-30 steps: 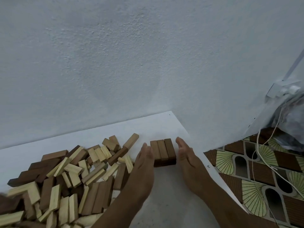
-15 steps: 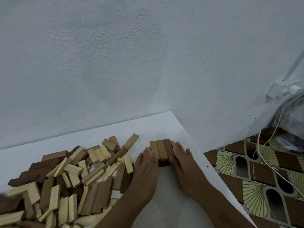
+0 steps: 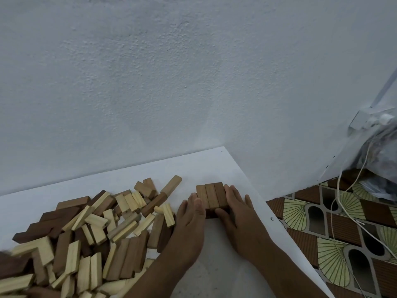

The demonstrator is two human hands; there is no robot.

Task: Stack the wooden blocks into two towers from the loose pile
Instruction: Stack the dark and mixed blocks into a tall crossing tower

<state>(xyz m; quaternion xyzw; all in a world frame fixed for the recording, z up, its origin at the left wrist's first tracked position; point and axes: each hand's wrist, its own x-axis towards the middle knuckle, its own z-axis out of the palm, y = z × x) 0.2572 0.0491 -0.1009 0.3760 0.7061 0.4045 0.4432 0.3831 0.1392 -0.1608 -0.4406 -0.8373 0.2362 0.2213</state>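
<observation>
A low stack of brown wooden blocks [image 3: 211,195], three side by side on top with a darker layer showing beneath, sits on the white table [image 3: 214,164] near its right edge. My left hand [image 3: 191,218] lies flat against the stack's left side, fingers straight. My right hand [image 3: 236,211] presses the right side, its thumb across the stack's front end. The loose pile of light and dark blocks [image 3: 96,229] spreads over the table's left half, right beside my left forearm.
A rough white wall rises just behind the table. The table's right edge runs diagonally past my right wrist. Beyond it lies a patterned floor [image 3: 343,237] with white cables [image 3: 335,196], a plastic bag [image 3: 382,164] and a wall socket [image 3: 365,120].
Both hands closed in from a small gap on either side of the stack and now press against it. The stack and the pile have stayed in place.
</observation>
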